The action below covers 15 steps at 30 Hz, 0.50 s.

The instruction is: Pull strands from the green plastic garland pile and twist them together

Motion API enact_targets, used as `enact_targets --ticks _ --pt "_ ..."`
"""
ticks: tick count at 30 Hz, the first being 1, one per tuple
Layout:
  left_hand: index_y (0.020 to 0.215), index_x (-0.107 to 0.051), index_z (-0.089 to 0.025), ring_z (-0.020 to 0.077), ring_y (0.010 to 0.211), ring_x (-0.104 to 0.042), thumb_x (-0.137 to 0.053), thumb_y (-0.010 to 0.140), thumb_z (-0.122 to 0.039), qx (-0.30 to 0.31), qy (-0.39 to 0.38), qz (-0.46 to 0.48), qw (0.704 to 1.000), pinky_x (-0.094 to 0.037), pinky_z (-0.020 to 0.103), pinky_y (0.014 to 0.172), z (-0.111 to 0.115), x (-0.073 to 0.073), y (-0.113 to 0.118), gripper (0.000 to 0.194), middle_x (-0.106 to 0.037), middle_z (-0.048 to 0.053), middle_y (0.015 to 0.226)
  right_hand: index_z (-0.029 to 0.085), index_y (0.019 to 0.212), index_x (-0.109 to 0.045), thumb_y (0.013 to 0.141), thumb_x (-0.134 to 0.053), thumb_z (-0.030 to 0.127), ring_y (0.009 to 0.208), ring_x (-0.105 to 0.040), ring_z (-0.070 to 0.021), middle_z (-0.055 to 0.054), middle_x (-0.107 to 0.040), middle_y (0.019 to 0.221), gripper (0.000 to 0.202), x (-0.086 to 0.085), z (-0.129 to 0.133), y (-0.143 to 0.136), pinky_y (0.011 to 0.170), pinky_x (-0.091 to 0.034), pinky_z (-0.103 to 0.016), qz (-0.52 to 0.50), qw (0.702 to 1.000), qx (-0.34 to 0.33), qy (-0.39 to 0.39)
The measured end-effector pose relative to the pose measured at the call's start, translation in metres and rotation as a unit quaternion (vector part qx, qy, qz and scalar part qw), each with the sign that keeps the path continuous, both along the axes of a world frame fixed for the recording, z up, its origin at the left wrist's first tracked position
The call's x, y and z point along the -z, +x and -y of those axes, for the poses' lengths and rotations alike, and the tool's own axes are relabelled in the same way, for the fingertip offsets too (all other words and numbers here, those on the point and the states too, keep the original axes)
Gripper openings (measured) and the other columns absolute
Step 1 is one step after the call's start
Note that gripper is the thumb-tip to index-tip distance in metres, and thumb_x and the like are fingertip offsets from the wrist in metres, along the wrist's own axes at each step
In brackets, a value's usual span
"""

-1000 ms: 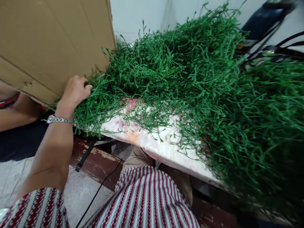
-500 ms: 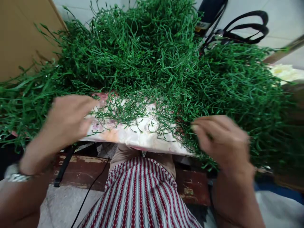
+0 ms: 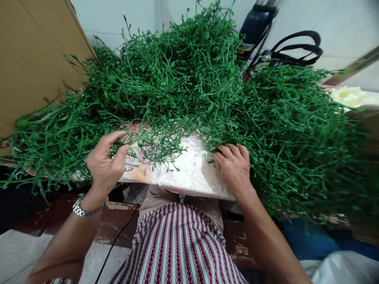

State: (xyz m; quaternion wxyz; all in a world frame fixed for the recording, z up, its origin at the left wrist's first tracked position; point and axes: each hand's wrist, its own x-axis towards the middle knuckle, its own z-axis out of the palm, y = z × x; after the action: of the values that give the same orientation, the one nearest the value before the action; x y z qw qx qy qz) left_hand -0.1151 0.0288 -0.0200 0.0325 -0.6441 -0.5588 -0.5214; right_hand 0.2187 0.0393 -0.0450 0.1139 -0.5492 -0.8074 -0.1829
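Observation:
A large heap of thin green plastic-looking plant stems [image 3: 183, 75] spreads across a light, floral-patterned board [image 3: 189, 169] over my lap. My left hand [image 3: 108, 161] is at the board's left side, its thumb and fingers apart around the edge of the heap; it grips nothing that I can see. Loose green stems [image 3: 162, 146] lie tangled just to its right. On the other side my right hand [image 3: 233, 167] rests palm down, fingers spread on the board and touching the edge of the right-hand stems. Its fingertips are partly among them.
Cardboard [image 3: 38, 51] stands at the left, and a tiled wall [image 3: 118, 17] rises behind. A dark blue bottle [image 3: 254, 27] and black straps [image 3: 308, 49] sit at the back right. A pale yellow flower [image 3: 349, 96] lies at far right. Beneath the board is a worn brown bench [image 3: 237, 236].
Both hands have come inward. My left hand has opened from its closed shape, and my right hand has swept left and now lies flat, pushing loose stems off the board's right front.

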Motion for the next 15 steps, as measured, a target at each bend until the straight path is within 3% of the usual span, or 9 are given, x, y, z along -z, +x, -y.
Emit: enact_targets --ticks 3,5,10,13,15 --pt "0.093 -0.062 -0.018 0.0116 0.065 -0.061 -0.063 0.072 -0.022 0.004 -0.016 0.199 0.980 -0.050 0.024 0.059 0.002 0.000 0.011 0.022 -0.063 0.001 0.081 0.019 0.076 -0.066 0.083 -0.052 0.025 0.102 -0.048 -0.0239 -0.005 -0.063 0.100 0.016 -0.002 0.003 0.001 0.097 -0.029 -0.043 0.015 0.999 0.028 -0.009" --pt "0.089 -0.061 -0.018 0.0090 0.053 -0.058 -0.062 0.073 -0.023 0.040 -0.049 0.270 0.961 -0.048 0.021 0.050 0.004 0.000 0.019 0.017 -0.061 -0.002 0.069 0.018 0.079 -0.066 0.083 -0.053 0.025 0.105 -0.047 -0.0246 -0.007 -0.062 0.103 0.015 -0.003 0.008 -0.005 0.098 -0.029 -0.043 0.019 0.999 0.023 -0.023" --pt "0.083 -0.060 -0.017 0.0091 0.050 -0.058 -0.062 0.075 -0.025 0.140 -0.178 0.313 0.922 -0.049 0.020 0.050 0.017 -0.008 0.038 0.011 -0.062 -0.002 0.063 0.017 0.080 -0.065 0.083 -0.053 0.023 0.108 -0.049 -0.0240 -0.009 -0.061 0.107 0.014 -0.008 0.016 -0.015 0.102 -0.031 -0.043 -0.030 0.999 -0.035 -0.012" --pt "0.084 -0.057 -0.017 0.0105 0.053 -0.059 -0.061 0.076 -0.026 0.194 -0.230 0.376 0.876 -0.050 0.022 0.050 0.026 -0.010 0.045 0.012 -0.064 0.000 0.068 0.016 0.084 -0.064 0.081 -0.056 0.019 0.103 -0.054 -0.0221 -0.008 -0.063 0.100 0.009 -0.016 0.021 -0.016 0.101 -0.036 -0.042 -0.111 0.988 -0.106 0.013" --pt "0.085 -0.056 -0.018 0.0098 0.053 -0.058 -0.060 0.078 -0.025 0.205 -0.247 0.386 0.865 -0.048 0.022 0.050 0.031 -0.006 0.050 0.011 -0.064 0.000 0.070 0.015 0.087 -0.062 0.079 -0.057 0.014 0.095 -0.057 -0.0193 -0.007 -0.064 0.091 0.010 -0.023 0.026 -0.021 0.097 -0.041 -0.039 -0.191 0.969 -0.157 0.026"
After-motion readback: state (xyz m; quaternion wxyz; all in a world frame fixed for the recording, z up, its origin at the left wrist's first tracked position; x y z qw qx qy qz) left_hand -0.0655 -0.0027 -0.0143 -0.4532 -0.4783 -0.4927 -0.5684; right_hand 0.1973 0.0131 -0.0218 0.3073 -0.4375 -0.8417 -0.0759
